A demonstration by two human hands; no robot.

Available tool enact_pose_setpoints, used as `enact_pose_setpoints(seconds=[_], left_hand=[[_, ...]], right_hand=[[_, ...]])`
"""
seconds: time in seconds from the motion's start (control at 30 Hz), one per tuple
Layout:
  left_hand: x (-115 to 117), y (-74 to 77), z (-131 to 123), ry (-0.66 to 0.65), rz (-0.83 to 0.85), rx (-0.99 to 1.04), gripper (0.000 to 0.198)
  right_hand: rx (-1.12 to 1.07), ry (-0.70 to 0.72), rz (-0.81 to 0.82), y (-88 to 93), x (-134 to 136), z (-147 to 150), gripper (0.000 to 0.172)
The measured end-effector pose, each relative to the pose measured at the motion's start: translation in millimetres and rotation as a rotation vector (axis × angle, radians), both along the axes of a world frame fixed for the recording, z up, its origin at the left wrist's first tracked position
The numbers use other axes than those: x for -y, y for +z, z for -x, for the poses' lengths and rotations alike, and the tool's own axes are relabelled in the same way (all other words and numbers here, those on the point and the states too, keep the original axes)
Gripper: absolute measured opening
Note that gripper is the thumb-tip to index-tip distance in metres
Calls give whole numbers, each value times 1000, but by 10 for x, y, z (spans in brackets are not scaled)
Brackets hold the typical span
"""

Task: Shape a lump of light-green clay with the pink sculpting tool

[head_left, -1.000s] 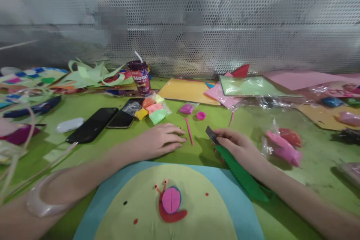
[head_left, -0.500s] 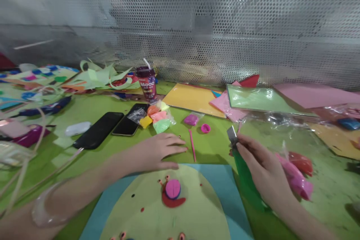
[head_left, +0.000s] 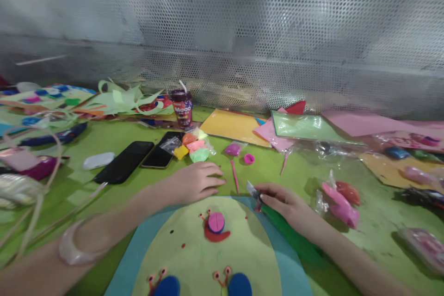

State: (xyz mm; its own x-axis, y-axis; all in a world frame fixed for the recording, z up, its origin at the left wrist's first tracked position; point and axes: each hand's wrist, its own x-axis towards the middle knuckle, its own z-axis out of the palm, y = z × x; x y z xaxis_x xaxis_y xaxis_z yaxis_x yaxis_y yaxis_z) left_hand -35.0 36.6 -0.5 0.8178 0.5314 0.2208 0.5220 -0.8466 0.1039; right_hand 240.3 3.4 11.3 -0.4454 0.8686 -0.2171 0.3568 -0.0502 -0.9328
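Right hand (head_left: pixel 286 201) grips a green tool (head_left: pixel 289 229), probably a cutter though blurred, silvery tip jutting leftward past the fingers; left hand (head_left: pixel 196 180) lies palm down, fingers loosely spread; nearer, between both hands, a pink-shelled red snail (head_left: pixel 216 224) sits on the blue-edged board (head_left: pixel 187 222); beyond the left hand, a cup (head_left: pixel 182 110) reads "Meco".
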Motion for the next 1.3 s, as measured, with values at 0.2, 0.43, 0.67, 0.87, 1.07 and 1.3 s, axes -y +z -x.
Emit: enact_pose_setpoints(seconds=[0.2,0.43,0.67,0.87,1.07,1.3], left_hand=[[51,35,-38,-24,8,49,29],[40,2,-67,5,0,58,24],[-103,-46,-81,-11,-9,87,21],[-65,-33,-169,14,17,82,21],[-68,-83,-300,69,89,131,18],[-84,-14,-88,197,416,511,16]], right_hand=[[122,-34,-137,31,-15,-55,42],[156,-111,-216,4,-89,-154,44],[167,-89,-216,-9,-85,-156,47],[204,-95,-176,39,-36,-196,40],[214,-109,-157,59,-26,-180,38],[195,-126,-134,31,-41,-181,38]])
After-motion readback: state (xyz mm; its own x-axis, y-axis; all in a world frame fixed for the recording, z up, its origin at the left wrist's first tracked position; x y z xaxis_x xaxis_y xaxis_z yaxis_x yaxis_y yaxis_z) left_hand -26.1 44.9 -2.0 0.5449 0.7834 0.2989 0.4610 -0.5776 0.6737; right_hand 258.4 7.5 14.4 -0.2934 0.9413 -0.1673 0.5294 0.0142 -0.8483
